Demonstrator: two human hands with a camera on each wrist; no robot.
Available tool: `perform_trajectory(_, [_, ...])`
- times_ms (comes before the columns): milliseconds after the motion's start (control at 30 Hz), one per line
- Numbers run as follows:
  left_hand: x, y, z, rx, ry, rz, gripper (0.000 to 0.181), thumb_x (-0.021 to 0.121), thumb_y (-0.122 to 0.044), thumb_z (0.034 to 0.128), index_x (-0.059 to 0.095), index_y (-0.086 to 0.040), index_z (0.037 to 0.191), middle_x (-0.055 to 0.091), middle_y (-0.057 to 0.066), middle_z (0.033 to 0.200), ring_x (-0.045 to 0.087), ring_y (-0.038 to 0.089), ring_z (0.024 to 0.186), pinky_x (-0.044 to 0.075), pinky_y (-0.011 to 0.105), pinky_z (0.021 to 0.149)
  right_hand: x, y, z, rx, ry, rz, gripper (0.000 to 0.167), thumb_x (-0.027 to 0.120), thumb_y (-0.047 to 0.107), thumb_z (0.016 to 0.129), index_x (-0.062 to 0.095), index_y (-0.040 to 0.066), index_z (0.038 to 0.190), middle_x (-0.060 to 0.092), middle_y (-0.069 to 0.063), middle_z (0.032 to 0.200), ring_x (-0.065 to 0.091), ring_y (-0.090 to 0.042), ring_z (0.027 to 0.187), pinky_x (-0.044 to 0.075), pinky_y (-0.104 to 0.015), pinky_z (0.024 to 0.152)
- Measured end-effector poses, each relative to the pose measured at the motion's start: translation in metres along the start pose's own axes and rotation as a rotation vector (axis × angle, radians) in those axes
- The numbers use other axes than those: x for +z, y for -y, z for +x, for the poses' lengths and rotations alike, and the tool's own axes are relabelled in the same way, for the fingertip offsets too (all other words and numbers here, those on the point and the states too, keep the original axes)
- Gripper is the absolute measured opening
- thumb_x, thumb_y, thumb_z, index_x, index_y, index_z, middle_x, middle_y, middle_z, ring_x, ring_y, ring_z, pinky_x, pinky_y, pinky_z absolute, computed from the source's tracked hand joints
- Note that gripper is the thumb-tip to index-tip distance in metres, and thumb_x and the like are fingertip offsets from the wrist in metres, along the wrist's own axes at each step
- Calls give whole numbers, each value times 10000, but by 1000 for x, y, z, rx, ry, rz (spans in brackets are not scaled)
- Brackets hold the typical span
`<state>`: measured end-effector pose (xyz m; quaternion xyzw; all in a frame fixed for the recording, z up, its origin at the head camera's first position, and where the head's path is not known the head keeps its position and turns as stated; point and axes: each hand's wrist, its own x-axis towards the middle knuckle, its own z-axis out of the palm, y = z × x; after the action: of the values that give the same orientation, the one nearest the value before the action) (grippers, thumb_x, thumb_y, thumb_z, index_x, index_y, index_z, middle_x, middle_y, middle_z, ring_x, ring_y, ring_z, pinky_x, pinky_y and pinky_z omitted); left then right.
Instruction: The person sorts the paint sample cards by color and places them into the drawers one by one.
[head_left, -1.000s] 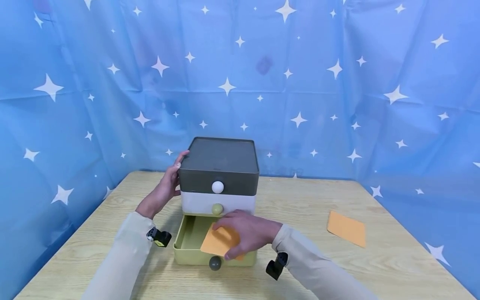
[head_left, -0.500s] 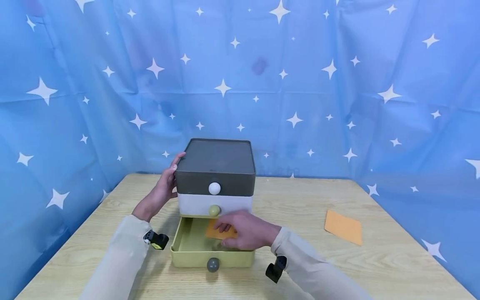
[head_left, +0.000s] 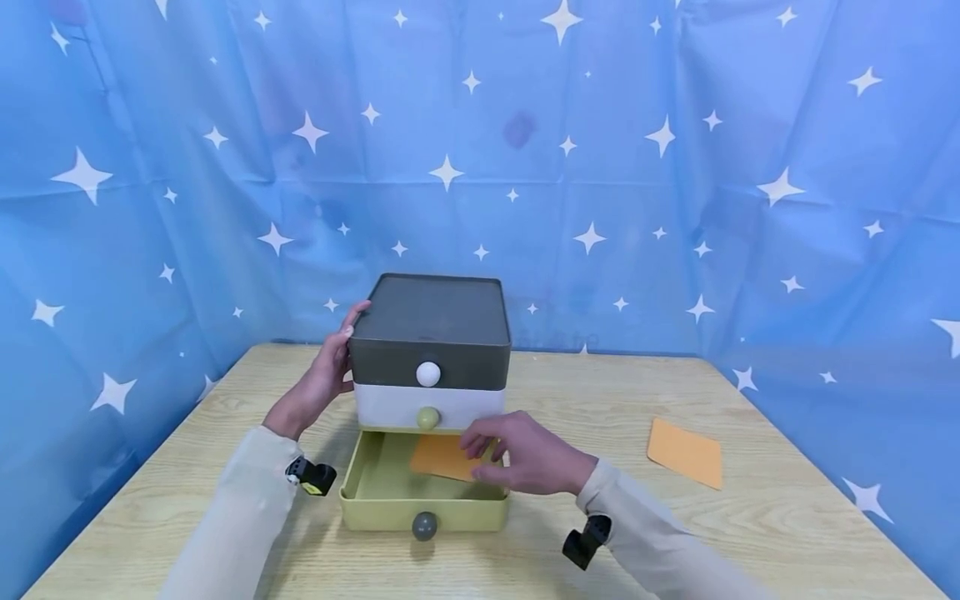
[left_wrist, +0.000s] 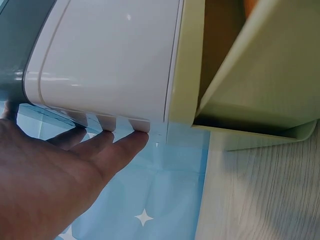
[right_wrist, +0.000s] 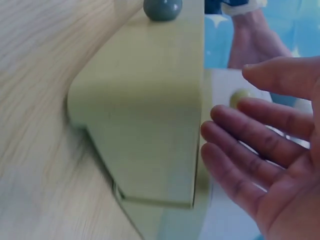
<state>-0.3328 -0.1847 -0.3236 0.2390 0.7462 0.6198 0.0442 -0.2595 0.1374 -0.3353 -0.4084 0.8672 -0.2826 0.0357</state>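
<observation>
A small chest of drawers stands on the table, with a dark grey top drawer [head_left: 465, 367], a white middle drawer [head_left: 472, 406] and a pulled-out green bottom drawer [head_left: 375, 514]. An orange sheet [head_left: 438, 457] lies inside the green drawer, partly covered by my right hand in the head view. My left hand [head_left: 322, 375] rests its straight fingers against the chest's left side. My right hand [head_left: 528, 454] hovers over the right side of the green drawer. It holds nothing, and in the right wrist view its fingers [right_wrist: 255, 127] are loosely bent.
A second orange sheet [head_left: 684, 452] lies on the wooden table [head_left: 600, 400] to the right. The green drawer's grey knob [head_left: 424, 526] sticks out in front. A blue curtain [head_left: 450, 108] with white stars hangs behind the table.
My right hand put the orange sheet down in the green drawer, let go of it and moved right. My left hand has stayed on the chest's side.
</observation>
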Motion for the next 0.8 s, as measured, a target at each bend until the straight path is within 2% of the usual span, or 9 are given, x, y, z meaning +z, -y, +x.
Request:
perform_trajectory(200, [0,0,0,2,0,3,544,54,-603,1023,-12,-536,1558,-34,38,1703,127,443,1538,304,735,1079,-18,-19,-28,67,-111,-11,193,701,132,920,691,151,1112,765,-13,990,689,-36,893,567,-242,756])
perform_trajectory(433, [0,-1,-2,-3,-3,3,547,61,-593,1027,-13,-521,1564,-10,63,1702,152,449,1527,331,711,1065,-33,-47,-62,179,-144,-20,170,704,173,923,682,146,1090,752,15,949,679,-48,862,560,-248,744])
perform_trajectory(533, [-1,-1,-2,-1,1,3,554,58,-590,1028,-25,-508,1570,-18,59,1702,146,445,1530,335,699,1067,-42,-59,-75,237,-157,-40,202,711,205,924,679,140,1113,740,23,966,679,-78,882,555,-243,739])
perform_trajectory(667, [0,0,-2,5,0,4,556,56,-592,1028,-26,-506,1571,-28,53,1703,135,446,1533,330,709,1069,-55,-78,-94,308,-177,-94,254,729,206,909,673,114,1139,732,-34,1014,690,-169,936,550,-245,742])
perform_trajectory(800, [1,1,-1,2,4,7,547,60,-605,1025,-12,-530,1562,-37,38,1704,128,444,1537,327,716,1073,-69,-102,-116,394,-194,-201,297,759,196,878,669,84,1138,720,-81,1052,682,-272,993,549,-319,774])
